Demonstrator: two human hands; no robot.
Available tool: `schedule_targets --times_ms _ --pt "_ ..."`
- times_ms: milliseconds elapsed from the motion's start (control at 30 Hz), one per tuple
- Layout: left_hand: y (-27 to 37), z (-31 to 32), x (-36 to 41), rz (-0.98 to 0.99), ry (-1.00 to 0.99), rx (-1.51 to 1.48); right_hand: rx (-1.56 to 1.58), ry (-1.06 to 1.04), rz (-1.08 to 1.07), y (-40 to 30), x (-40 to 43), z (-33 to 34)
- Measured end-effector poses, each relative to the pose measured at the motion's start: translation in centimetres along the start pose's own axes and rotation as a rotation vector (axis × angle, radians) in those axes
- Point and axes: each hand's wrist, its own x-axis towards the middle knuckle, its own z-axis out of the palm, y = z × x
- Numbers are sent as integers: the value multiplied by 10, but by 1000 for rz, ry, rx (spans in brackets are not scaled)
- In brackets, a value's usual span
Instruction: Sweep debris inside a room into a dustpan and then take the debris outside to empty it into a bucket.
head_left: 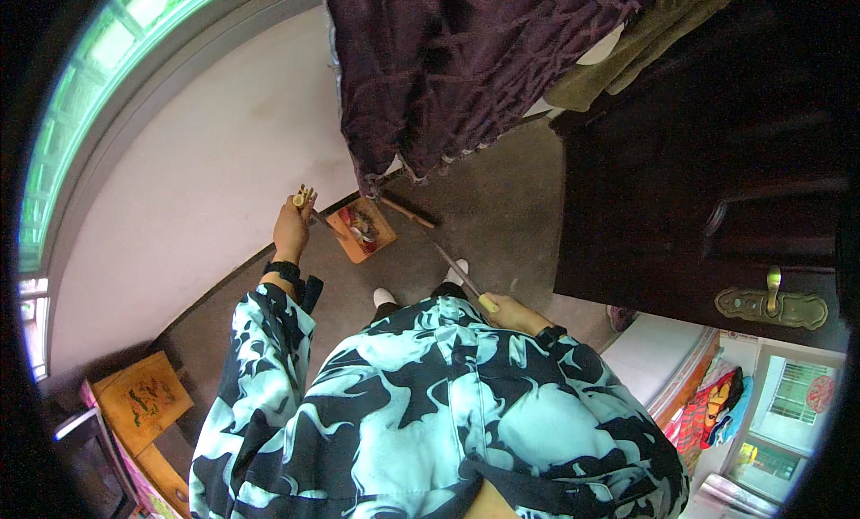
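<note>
An orange dustpan (pixel 363 230) with bits of debris and red marks inside stands on the brown floor near the wall. My left hand (pixel 291 227) grips the yellow-topped end of the dustpan handle (pixel 321 219), which runs down to the pan. Lower right, my right hand (pixel 516 313) is closed round the yellow end of a long broom handle (pixel 457 267). That handle slants down to the broom head (pixel 408 212), which lies low beside the dustpan, partly by the hanging cloth.
A dark purple cloth (pixel 463 69) hangs ahead. On the right is a dark door (pixel 645 217) with a brass handle (pixel 772 304). A pale wall (pixel 222 149) curves along the left. A wooden cabinet (pixel 142 401) stands lower left. My white shoes (pixel 457 272) are on the floor.
</note>
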Motion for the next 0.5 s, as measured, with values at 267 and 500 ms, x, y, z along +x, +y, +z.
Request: schedule_targets --times_ms 267,500 --pt "0 3 -3 -223 -143 0 267 14 108 15 -38 -15" --pt "9 3 -5 -260 -150 48 107 39 263 -27 -10 -11"
